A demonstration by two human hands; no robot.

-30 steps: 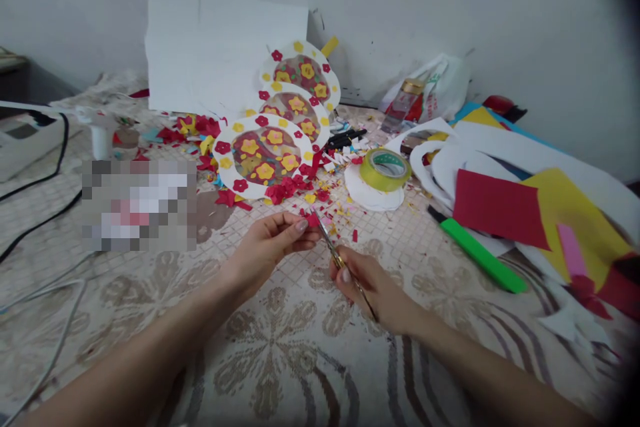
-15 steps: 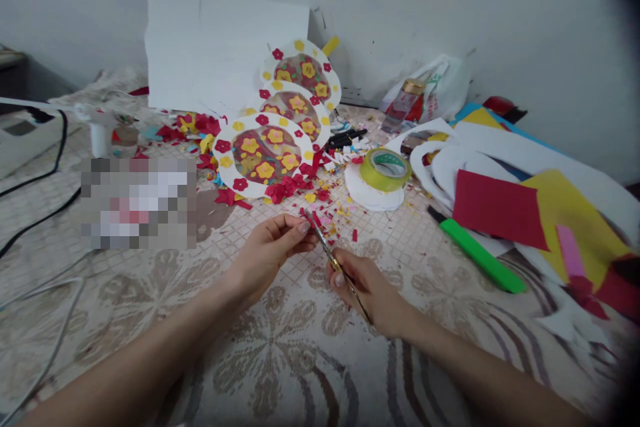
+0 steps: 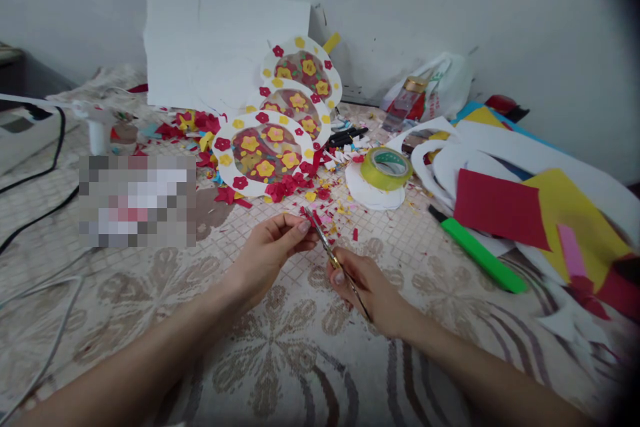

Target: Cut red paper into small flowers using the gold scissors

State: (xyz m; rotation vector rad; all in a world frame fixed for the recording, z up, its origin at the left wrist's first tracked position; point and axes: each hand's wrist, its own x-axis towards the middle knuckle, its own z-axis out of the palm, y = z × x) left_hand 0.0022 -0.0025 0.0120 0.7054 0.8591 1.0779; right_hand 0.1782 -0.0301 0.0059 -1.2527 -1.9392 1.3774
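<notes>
With left hand (image 3: 277,243), pinching small red paper piece (image 3: 303,211) at fingertips; with right hand (image 3: 363,290) curled, gripping scissors (image 3: 329,253), slanting long axis forward-left, aiming tips at paper just beyond left thumb. Farther out, facing red cutouts (image 3: 287,189).

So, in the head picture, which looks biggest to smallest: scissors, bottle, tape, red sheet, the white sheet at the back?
By area showing:
1. White sheet
2. Red sheet
3. Tape and bottle: too alike to rank
4. Scissors, though partly hidden by the right hand
</notes>
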